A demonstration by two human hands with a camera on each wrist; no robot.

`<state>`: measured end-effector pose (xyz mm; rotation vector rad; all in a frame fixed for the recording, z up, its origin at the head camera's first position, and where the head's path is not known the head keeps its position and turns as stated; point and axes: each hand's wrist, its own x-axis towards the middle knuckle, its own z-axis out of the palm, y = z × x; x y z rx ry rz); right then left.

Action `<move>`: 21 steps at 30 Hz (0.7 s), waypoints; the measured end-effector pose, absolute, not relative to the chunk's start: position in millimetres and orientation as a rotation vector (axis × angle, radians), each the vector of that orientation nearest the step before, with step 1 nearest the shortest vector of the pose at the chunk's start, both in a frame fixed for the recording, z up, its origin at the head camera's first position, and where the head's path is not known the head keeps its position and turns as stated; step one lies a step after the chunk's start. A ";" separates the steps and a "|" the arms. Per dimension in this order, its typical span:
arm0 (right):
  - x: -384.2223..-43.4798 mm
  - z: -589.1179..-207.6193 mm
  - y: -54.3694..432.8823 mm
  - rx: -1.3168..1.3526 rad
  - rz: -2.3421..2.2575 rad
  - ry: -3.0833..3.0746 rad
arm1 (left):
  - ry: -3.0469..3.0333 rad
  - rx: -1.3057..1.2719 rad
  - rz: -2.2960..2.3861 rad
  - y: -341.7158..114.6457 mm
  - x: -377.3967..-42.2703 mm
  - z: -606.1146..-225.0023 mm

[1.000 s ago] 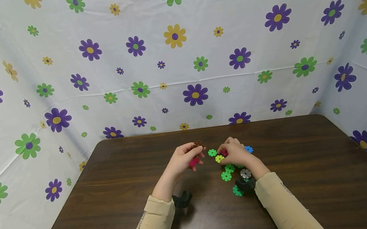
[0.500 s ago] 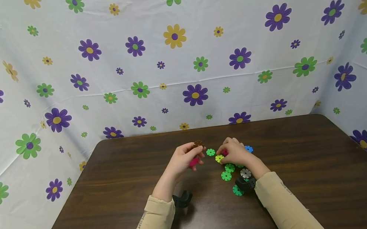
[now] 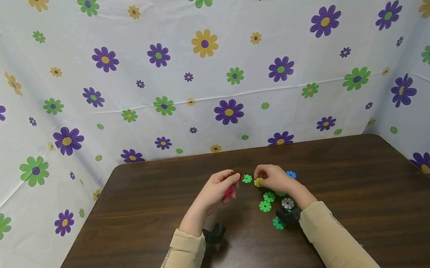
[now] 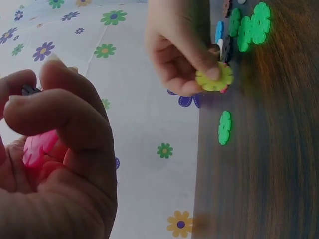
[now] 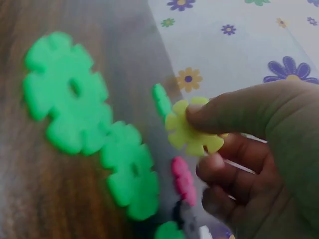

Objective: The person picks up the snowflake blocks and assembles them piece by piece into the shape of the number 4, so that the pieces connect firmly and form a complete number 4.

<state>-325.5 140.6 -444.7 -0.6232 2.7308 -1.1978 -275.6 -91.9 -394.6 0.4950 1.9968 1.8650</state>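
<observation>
My right hand (image 3: 276,177) pinches a yellow notched flower disc (image 5: 192,127) between thumb and fingers, held close over the table. Pink disc (image 5: 184,180) and dark disc (image 5: 187,219) lie beyond it in the right wrist view. My left hand (image 3: 217,188) holds a brown notched disc (image 3: 236,171) at its fingertips, where only a dark edge (image 4: 31,89) shows in the left wrist view. A second pink disc (image 4: 40,147) is tucked against the left palm under curled fingers. Between the hands, a green disc (image 3: 247,178) lies on the table.
Several green discs (image 3: 265,206) and a grey-white disc (image 3: 287,203) lie under and beside the right forearm on the brown table (image 3: 149,219). A blue disc (image 3: 291,174) sits beyond the right hand. A flowered curtain (image 3: 177,76) hangs behind the table.
My right fingers have taken hold of the yellow disc and raised it slightly. The pink disc by them is now hidden in the head view. The left hand has dipped slightly, keeping its discs.
</observation>
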 end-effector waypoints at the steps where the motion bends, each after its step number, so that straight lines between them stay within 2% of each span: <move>1: -324.7 -442.4 140.2 -0.625 -1.243 2.716 | 1.998 0.494 1.866 -91.6 -275.5 -394.6; 12: -311.1 -404.7 128.1 -0.553 -1.846 2.413 | 1.951 0.462 1.903 -91.0 -274.0 -394.2; 21: -300.9 -389.6 120.5 -0.581 -2.098 2.242 | 1.915 0.497 1.908 -91.0 -272.1 -395.5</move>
